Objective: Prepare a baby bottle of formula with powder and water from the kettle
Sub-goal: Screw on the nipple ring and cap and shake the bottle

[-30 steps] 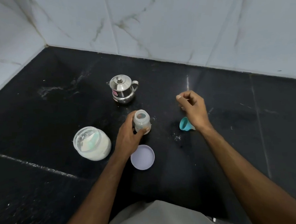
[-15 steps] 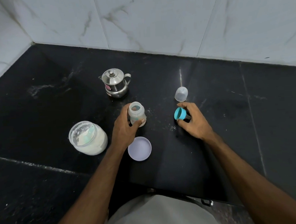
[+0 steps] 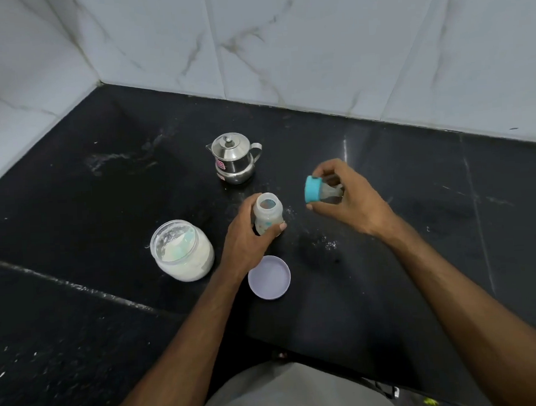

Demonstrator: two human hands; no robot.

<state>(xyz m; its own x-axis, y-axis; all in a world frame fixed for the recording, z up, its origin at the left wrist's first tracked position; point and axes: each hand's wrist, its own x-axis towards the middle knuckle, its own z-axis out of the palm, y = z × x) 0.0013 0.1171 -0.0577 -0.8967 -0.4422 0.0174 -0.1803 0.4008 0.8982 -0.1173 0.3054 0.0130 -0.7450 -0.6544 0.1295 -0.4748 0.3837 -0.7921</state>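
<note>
An open, small baby bottle stands upright on the black counter, and my left hand grips its body. My right hand holds the teal ring with the teat in the air, just right of the bottle's mouth, ring facing left. A small steel kettle with its lid on stands behind the bottle. The open jar of white powder, a pale scoop inside it, sits left of my left hand.
A lilac jar lid lies upside down near my left wrist. Spilled powder specks dot the counter right of the bottle. White marble walls close the back and left side. My clothing shows at the bottom edge.
My right hand has lifted the teal ring with the teat off the counter and raised it beside the bottle's mouth. The clear cap set down earlier is now hidden behind that hand.
</note>
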